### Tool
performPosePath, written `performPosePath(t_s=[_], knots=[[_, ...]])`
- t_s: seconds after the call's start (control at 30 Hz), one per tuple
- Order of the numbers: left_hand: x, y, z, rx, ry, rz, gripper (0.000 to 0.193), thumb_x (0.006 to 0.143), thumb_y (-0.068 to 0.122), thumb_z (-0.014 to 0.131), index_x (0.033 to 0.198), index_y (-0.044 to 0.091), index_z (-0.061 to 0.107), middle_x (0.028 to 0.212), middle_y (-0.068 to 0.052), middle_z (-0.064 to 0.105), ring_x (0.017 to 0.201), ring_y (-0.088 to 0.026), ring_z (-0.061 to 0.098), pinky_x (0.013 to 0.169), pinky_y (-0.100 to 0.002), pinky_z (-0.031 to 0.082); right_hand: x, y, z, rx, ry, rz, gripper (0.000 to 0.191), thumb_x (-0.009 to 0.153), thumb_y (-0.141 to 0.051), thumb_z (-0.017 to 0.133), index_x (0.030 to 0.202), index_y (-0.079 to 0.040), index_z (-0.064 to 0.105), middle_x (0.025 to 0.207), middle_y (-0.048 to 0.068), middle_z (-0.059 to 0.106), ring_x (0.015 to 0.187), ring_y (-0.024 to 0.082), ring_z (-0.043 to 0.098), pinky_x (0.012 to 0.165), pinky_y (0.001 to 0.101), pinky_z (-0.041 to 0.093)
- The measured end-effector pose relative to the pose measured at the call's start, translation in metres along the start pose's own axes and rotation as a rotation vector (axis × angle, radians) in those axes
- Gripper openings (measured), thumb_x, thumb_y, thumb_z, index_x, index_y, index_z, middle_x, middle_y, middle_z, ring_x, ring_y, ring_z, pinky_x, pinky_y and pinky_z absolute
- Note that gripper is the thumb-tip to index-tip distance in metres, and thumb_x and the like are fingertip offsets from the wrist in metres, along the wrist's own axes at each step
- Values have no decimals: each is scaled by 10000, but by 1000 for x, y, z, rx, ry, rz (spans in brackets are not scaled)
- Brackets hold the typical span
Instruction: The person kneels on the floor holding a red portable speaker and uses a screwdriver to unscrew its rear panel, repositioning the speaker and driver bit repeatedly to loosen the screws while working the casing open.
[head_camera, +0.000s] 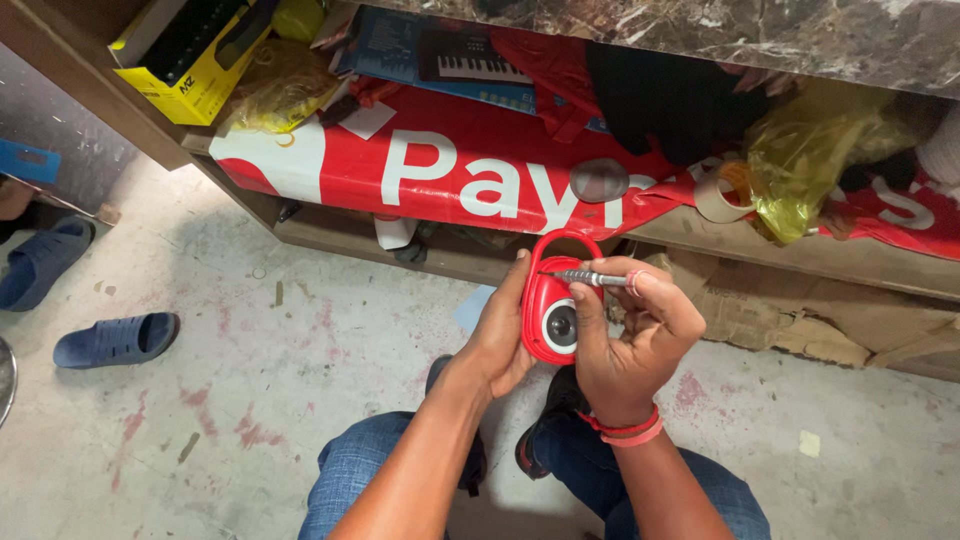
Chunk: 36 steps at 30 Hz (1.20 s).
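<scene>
Red plastic formed the small rounded device (548, 310), which had a loop handle on top and a round white and grey lens-like part on its front. It was held in the air, in the middle of the head view, above the person's knees and in front of a low wooden shelf (330, 235). The left hand (503, 330) was closed around the left side of the device, with the fingers wrapped behind it. The right hand (630, 335) pinched a thin metal screwdriver (585, 277) between thumb and fingers; the tool lay almost horizontal, and its fine tip touched the upper part of the red body, just below the handle. Red bands (628, 430) circled the right wrist.

Below the hands were blue jeans (350, 470), and the floor (250, 340) was rough grey concrete with faded pink stains. Two blue rubber slippers (115, 338) lay well apart from the hands, at the left. On the shelf a glossy red and white banner (440, 170) was folded, with a crumpled yellow plastic bag (800, 155) and a roll of beige tape (718, 195) beside it. Above was a dark marble slab (800, 35).
</scene>
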<state>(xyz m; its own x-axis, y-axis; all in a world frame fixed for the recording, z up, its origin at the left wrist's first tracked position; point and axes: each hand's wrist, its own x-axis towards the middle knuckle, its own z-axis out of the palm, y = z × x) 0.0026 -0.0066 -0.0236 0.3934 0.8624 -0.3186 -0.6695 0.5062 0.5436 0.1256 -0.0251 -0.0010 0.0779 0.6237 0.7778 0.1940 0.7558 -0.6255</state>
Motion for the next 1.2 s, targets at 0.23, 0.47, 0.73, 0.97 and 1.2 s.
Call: performPosePath(t_s=[0.23,0.47,0.73,0.97,1.2], knots=[[14,-3,-13,-25,48,78,620,1079,570,332,1327,71,604,1138,-98,729,955,-169,732,786,-334,624,0,12,7,54,7,60,508,1043,111,652,1393,-90,343,1276,188,634,1116,214,685,951,316,601],[23,13,-23,-68,126,213,619,1052,581,315,1332,100,588,1150,-75,721,980,-155,734,798,-337,633,7,33,37,136,7,154,462,1053,90,616,1415,-70,376,1256,170,636,1142,204,665,966,314,569],[23,22,-32,-82,122,308,585,1083,539,315,1329,81,585,1163,-89,714,1009,-170,719,822,-331,622,12,30,45,164,-87,192,508,1034,62,662,1432,-54,367,1294,164,663,1174,203,694,965,323,604],[17,11,-21,-43,201,211,571,1048,554,307,1348,146,573,1204,-45,709,1063,-155,712,841,-340,616,14,30,41,63,-67,95,474,1002,65,718,1380,-46,454,1210,149,693,1131,200,707,974,330,612],[20,1,-18,-103,185,204,580,1054,571,309,1340,141,573,1189,-57,698,1044,-167,706,827,-345,613,13,36,41,60,-38,88,485,1000,66,730,1390,-50,466,1225,138,691,1133,193,710,965,321,618]])
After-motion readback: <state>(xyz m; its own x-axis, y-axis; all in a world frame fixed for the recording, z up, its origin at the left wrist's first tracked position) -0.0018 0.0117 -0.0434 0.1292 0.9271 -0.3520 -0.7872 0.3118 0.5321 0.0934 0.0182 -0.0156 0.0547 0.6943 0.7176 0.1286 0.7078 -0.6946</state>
